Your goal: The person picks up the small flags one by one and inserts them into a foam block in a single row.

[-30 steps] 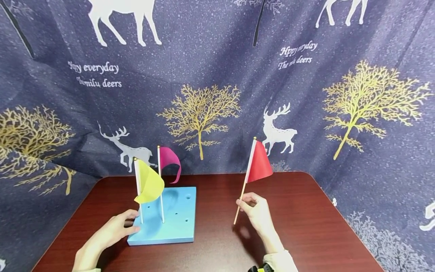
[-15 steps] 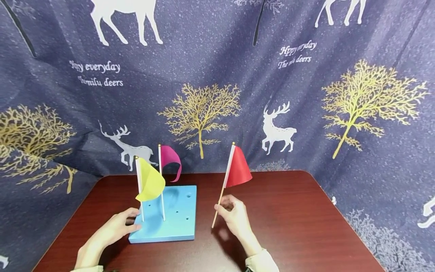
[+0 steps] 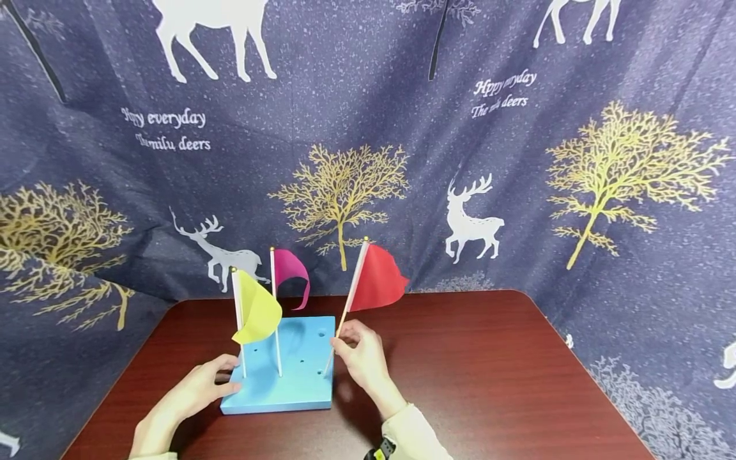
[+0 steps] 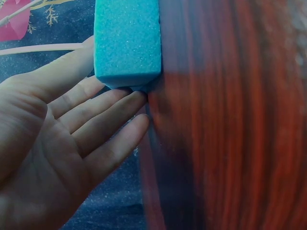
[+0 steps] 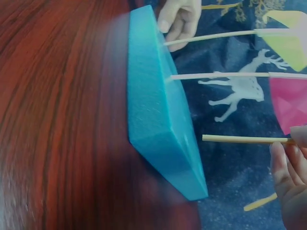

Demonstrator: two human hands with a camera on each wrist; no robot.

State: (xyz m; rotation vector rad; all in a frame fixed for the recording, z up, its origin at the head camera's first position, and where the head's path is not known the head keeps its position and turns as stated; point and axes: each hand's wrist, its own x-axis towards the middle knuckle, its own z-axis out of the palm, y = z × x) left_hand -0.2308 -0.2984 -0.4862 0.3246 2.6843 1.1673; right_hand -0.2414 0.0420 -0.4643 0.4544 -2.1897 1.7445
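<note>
A red flag (image 3: 376, 279) on a wooden stick tilts right over the right side of the light blue foam block (image 3: 287, 397). My right hand (image 3: 363, 358) pinches its stick between thumb and fingertips. In the right wrist view, the stick (image 5: 240, 139) ends a little off the block's holed face. At the block's left edge my left hand (image 3: 192, 391) rests its thumb and fingers against it; the left wrist view shows those fingers (image 4: 112, 120) nearly straight. A yellow flag (image 3: 255, 311) and a magenta flag (image 3: 289, 271) stand upright in the block.
The block lies on a dark red-brown wooden table (image 3: 471, 383). Several holes dot its top, among them a larger one (image 3: 321, 335) near the far right corner. Behind the table hangs a dark blue cloth (image 3: 368, 102) printed with deer and trees.
My right hand has carried the red flag leftward, from bare table to the block's right side. The left hand stays at the block's left edge.
</note>
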